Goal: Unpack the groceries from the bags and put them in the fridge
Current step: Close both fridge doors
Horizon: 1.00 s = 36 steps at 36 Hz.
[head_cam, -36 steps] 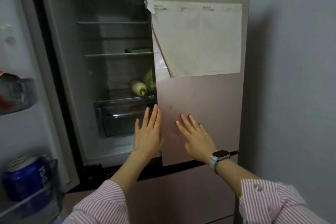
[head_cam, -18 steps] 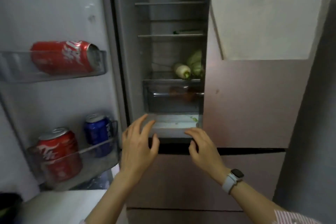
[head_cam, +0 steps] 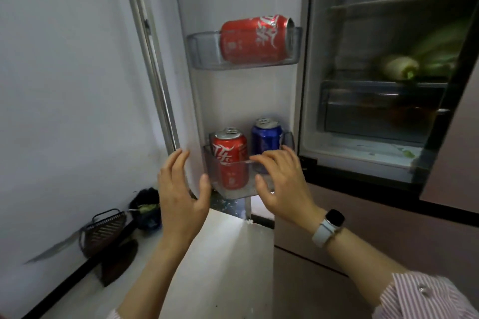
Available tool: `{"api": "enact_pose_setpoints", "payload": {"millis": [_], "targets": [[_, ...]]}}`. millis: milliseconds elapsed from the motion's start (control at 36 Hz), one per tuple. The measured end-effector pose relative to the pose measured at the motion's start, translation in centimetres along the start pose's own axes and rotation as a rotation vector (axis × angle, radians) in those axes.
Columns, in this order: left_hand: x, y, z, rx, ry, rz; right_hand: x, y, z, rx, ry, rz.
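The fridge's left door [head_cam: 233, 101] stands open. Its upper door bin [head_cam: 204, 49] holds a red cola can [head_cam: 251, 39] lying on its side. The lower door bin [head_cam: 234, 190] holds an upright red can [head_cam: 230, 158] and a blue can [head_cam: 265, 137]. My left hand [head_cam: 181, 189] is open, fingers spread, just left of the lower bin. My right hand [head_cam: 280, 181] is open, its fingertips over the bin's front rim in front of the blue can. Inside the fridge, a white radish [head_cam: 399, 67] and green vegetables [head_cam: 438, 46] lie on a shelf above a clear drawer [head_cam: 375, 109].
The pink right door [head_cam: 456, 153] is partly closed. Pink lower drawers [head_cam: 363, 235] sit below. On the floor at the left, by the white wall, stand a dark wire basket [head_cam: 103, 230] and a black bag [head_cam: 146, 208].
My view swung left from the fridge interior to the open left door. Both hands left the right door's front and moved left to the lower door bin.
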State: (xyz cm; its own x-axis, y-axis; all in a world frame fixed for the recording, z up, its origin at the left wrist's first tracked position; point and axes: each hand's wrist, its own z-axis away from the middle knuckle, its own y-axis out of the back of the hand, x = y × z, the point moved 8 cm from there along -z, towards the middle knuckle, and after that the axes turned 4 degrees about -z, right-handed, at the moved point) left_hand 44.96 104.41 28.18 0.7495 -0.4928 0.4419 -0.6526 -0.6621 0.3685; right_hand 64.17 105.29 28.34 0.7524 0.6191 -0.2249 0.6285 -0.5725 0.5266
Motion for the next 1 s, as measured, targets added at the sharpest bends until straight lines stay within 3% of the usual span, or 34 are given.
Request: {"api": "enact_pose_setpoints", "payload": {"millis": [111, 306, 583, 806, 889, 1000], "targets": [[-1.1, -1.5, 0.2, -0.013, 0.127, 0.121, 1.1, 1.6, 0.9, -0.031, -0.038, -0.048], [3.2, -3.6, 0.6, 0.009, 0.013, 0.274, 5.6, 6.8, 4.0, -0.001, -0.119, -0.114], [14.3, -6.6, 5.9, -0.016, -0.530, 0.022, 11.1, 15.4, 9.1, 0.227, -0.437, -0.079], [22.1, -10.0, 8.0, -0.192, -0.778, 0.330, 10.8, 21.3, 11.6, 0.393, -0.431, -0.009], [23.4, -11.6, 7.1, -0.184, -0.752, 0.403, 10.4, 23.1, 12.0, 0.411, -0.382, 0.126], [23.4, -14.7, 4.4, -0.150, -0.617, 0.231, 9.6, 23.9, 11.5, 0.360, -0.271, 0.298]]}}
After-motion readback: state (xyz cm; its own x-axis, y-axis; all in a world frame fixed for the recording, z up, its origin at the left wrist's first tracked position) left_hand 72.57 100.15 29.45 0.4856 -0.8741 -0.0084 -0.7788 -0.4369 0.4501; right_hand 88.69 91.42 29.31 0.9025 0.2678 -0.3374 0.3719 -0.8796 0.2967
